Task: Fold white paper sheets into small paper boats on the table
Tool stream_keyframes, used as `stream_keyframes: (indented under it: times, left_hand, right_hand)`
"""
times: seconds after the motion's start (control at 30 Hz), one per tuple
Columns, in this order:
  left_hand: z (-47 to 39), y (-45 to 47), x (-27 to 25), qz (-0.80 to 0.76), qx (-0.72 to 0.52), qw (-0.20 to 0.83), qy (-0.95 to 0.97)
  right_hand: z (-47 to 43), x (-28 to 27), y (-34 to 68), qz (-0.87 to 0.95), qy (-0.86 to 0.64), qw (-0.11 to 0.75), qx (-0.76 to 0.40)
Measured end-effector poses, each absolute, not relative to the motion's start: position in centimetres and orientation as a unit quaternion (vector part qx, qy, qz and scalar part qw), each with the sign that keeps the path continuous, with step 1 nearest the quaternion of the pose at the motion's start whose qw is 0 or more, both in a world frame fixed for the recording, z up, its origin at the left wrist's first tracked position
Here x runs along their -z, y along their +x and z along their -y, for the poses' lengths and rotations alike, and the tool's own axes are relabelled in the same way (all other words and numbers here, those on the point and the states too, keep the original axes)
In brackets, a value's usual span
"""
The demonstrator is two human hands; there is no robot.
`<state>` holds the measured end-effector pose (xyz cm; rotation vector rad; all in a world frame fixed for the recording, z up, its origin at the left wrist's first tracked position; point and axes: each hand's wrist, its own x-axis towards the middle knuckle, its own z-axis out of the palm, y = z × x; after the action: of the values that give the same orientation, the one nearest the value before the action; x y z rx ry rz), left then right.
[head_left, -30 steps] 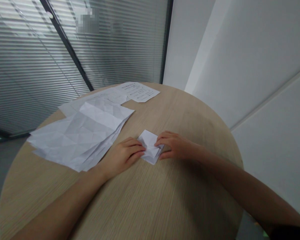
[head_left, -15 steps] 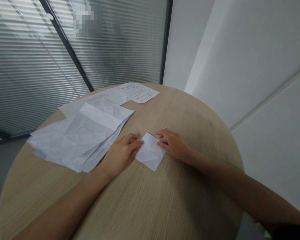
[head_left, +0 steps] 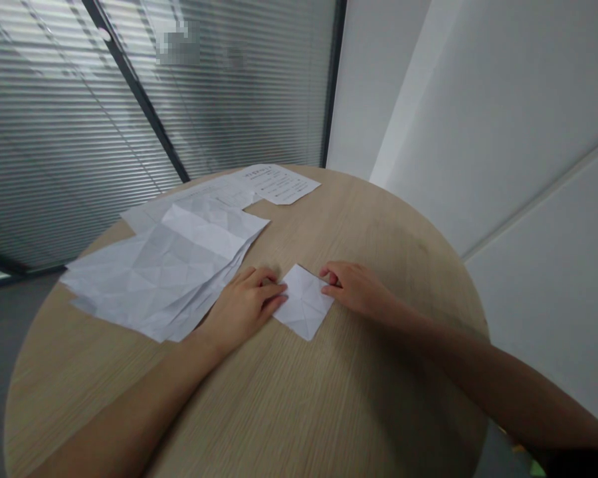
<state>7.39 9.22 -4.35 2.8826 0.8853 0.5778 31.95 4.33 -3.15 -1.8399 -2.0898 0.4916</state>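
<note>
A small square of folded white paper lies on the table with one corner toward me, crossed by crease lines. At its left corner my left hand is closed, its thumb and fingertips on the paper's edge. My right hand has its fingers curled in, with the thumb and index finger pinching at the right corner. The undersides of both hands' fingers are partly hidden.
Several large creased white sheets lie in a loose stack to the left. Behind them are printed sheets. The round wooden table has a white wall on its right and a glass partition with blinds beyond.
My right hand has shifted slightly right, toward the paper's right corner, and its fingers are more curled. My left hand stays at the left corner.
</note>
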Motion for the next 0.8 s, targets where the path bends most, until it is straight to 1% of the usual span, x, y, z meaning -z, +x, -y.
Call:
stream_keyframes:
  times: [0.17,0.33,0.43,0.5,0.57,0.67,0.73,0.8]
  left_hand:
    - [-9.4,7.1,4.7,-0.311,-0.202,0.072,0.926]
    - [-9.6,7.4,4.6,-0.326,-0.216,0.088,0.916]
    - [-9.5,7.5,4.3,-0.328,-0.223,0.090,0.914]
    - [-9.4,7.5,4.1,-0.323,-0.244,0.086,0.910]
    - [-9.2,7.3,3.6,-0.321,-0.297,0.072,0.896]
    - [-8.6,6.9,2.8,-0.298,-0.406,0.027,0.863]
    - [-8.3,6.6,2.4,-0.273,-0.435,-0.011,0.858]
    - [-8.1,6.5,2.3,-0.250,-0.406,-0.031,0.879]
  right_hand:
    - [-4.5,3.8,32.2,0.727,-0.638,0.169,-0.189]
    - [-4.6,4.3,32.2,0.714,-0.638,0.203,-0.203]
    - [-4.6,4.4,31.9,0.702,-0.629,0.234,-0.239]
    - [-4.5,4.3,31.7,0.705,-0.603,0.275,-0.252]
    - [-4.3,4.0,31.6,0.718,-0.569,0.337,-0.219]
    - [-4.0,3.4,31.8,0.747,-0.503,0.419,-0.114]
    - [-4.0,3.1,32.2,0.768,-0.465,0.436,-0.059]
    - [-4.2,3.2,32.9,0.794,-0.450,0.408,-0.036]
